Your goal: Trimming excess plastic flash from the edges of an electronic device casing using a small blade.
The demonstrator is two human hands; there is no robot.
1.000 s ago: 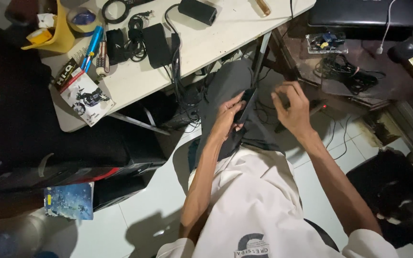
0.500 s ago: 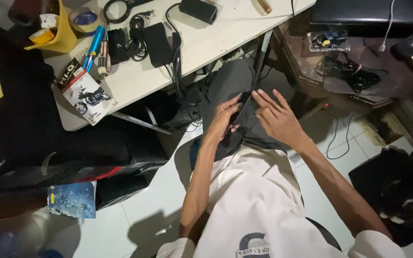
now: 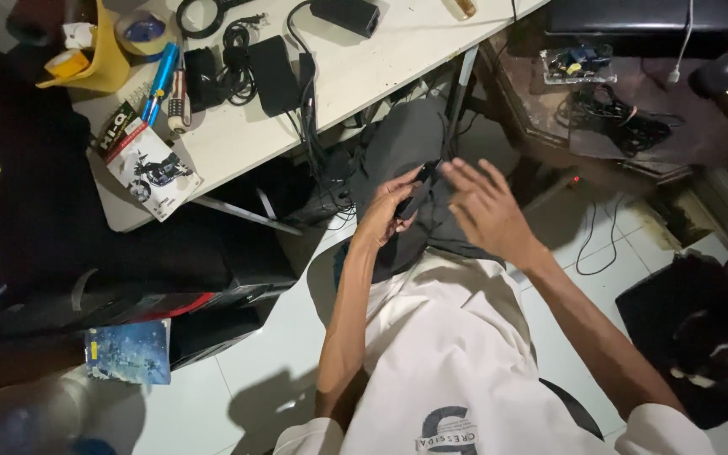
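The left hand (image 3: 388, 211) pinches a slim black device (image 3: 417, 190) over the lap, its grip pressed around the lower end while the upper end tilts up toward the worktop (image 3: 381, 59) edge. The right hand (image 3: 489, 211) hangs just beside the device with fingers (image 3: 465, 173) spread, its grip holding nothing; I cannot tell whether a fingertip touches the device. Both hands are above grey trousers (image 3: 406, 143). On the white worktop lie a black power adapter (image 3: 273, 63) with coiled cable (image 3: 235, 38), a blue pen (image 3: 160, 80) and a printed booklet (image 3: 147, 164). A yellow container (image 3: 99, 59) stands at the worktop's far left corner.
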